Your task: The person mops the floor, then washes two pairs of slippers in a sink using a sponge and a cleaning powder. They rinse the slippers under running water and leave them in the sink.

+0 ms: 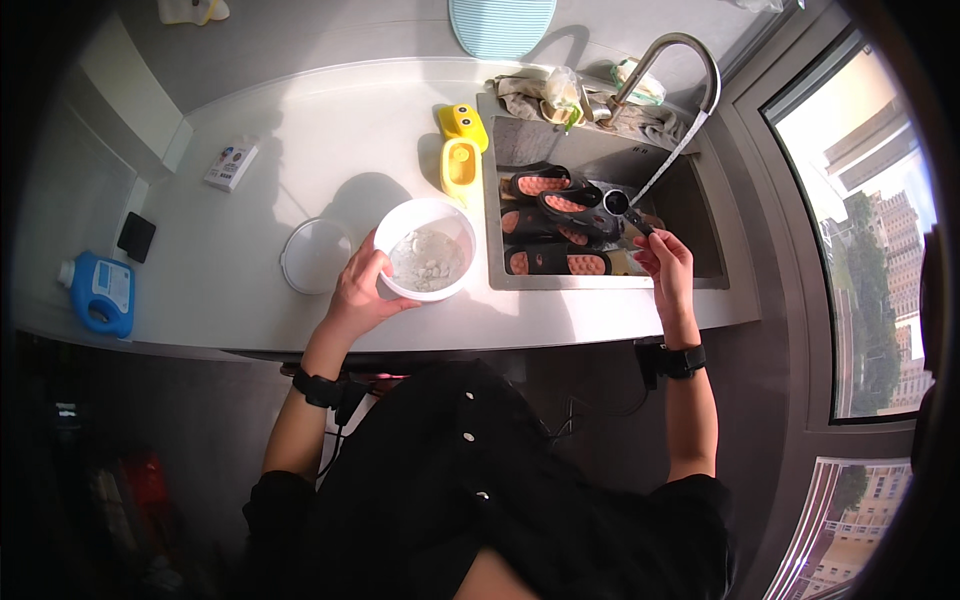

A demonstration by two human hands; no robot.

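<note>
My left hand (364, 289) grips the side of a white plastic tub (425, 251), which holds a whitish, lumpy powder (427, 259). The tub is tilted slightly, its mouth facing me. Between the fingers of my right hand (667, 262) is the dark handle of a small measuring scoop (616, 202), held over the sink. Below the scoop, several black slippers with orange studded insoles (555, 262) lie in the metal sink (600, 282). Water (667, 165) runs from the curved faucet (675, 41) close to the scoop. A round translucent lid (318, 256) rests on the counter left of the tub.
Two yellow plastic pieces (460, 166), one with eyes, stand beside the sink's left rim. Farther left are a small white box (232, 166), a black flat object (136, 237) and a blue jug (104, 294). Grey cloths (521, 96) lie behind the sink; a window (855, 225) is at right.
</note>
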